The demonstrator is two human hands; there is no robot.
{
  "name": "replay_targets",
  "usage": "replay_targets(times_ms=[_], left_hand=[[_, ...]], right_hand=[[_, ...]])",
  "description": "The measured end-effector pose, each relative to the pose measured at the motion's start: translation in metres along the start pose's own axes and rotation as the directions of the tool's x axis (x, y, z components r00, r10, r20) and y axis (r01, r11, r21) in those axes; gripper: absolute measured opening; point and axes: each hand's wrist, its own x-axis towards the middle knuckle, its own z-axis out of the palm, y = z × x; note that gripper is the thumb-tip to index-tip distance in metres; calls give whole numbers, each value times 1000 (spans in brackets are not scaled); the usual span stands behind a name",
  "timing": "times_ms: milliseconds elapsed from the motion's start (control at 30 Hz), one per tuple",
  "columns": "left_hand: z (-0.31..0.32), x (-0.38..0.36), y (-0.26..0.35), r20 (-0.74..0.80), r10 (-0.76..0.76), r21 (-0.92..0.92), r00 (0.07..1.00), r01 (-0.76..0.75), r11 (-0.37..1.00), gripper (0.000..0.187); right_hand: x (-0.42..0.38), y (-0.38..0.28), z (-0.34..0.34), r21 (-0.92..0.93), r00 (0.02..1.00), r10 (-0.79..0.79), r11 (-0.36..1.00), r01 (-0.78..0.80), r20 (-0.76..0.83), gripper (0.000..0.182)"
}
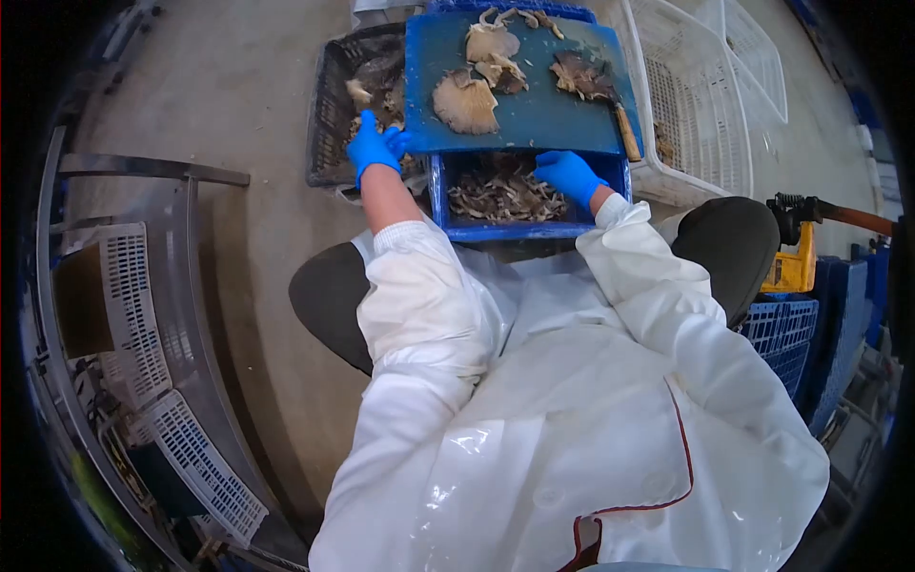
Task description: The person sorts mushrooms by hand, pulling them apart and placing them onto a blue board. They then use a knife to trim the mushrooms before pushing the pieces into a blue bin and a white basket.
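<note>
A white coat (pixel 572 410) fills the near part of the view, its sleeves running forward to two blue-gloved hands. The right hand (pixel 569 175) reaches into the open front of a blue crate (pixel 519 230), fingers curved downward over the heap of mushroom pieces (pixel 500 195) lying inside; whether it pinches any of them cannot be told, as the fingertips are turned away. The left hand (pixel 374 148) sits at the left edge of the blue cutting board (pixel 534 119), its fingers loosely closed at the board's corner and over the rim of a dark crate (pixel 334 114) just beside; what it grips, if anything, cannot be made out.

The board lies across the top of the blue crate, covering its far part. On it rest several flat oyster mushrooms (pixel 465 103), one large fan-shaped cap nearest the left hand, paler ones beyond, and a darker cluster (pixel 583 76) to the right. A knife with a wooden handle (pixel 627 133) lies along the board's right edge. The dark crate holds more mushrooms. To the right stands a white crate (pixel 705 105), with another behind it.
</note>
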Motion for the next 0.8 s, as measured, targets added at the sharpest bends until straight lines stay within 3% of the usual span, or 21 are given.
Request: replay_targets(times_ms=[33,133,167,300,400,467,567,633,667,733,767,800], left_hand=[[-2,5,-3,-23,-28,-13,999,28,1000,52],[9,13,-20,21,-46,-9,999,46,999,36],[16,15,-28,73,-14,42,997,11,999,28],[47,-5,-37,362,-60,390,930,-93,916,36],[68,-31,-38,485,-260,658,835,-153,738,37],[78,-48,-46,501,-420,799,757,-218,561,37],[79,-36,-85,390,-495,917,777,-282,282,39],[72,-22,-109,314,-519,949,795,-277,151,40],[66,-15,-116,276,-534,960,799,-257,113,40],[62,-11,-113,236,-541,971,807,-219,97,40],[64,-15,-101,234,-534,972,812,-200,120,40],[66,-19,-89,230,-527,973,818,-182,142,40]], right_hand=[[-1,7,-3,-41,998,-55,998,53,-43,39],[0,25,-10,-22,998,60,998,-60,-8,33],[-1,33,-11,-39,998,45,998,-46,-35,29],[3,65,-15,-107,992,116,987,-120,-39,28],[-1,73,-18,-216,983,164,960,-179,-86,25],[4,91,-12,-387,989,120,910,-146,-92,23],[44,163,18,-557,998,54,830,-28,30,29],[67,205,43,-365,988,132,926,-96,75,30],[75,218,55,-111,970,228,970,-218,82,27],[88,230,73,388,904,392,816,-427,170,21],[38,94,36,467,841,507,707,-531,188,29],[53,110,60,558,844,482,645,-522,234,30]])
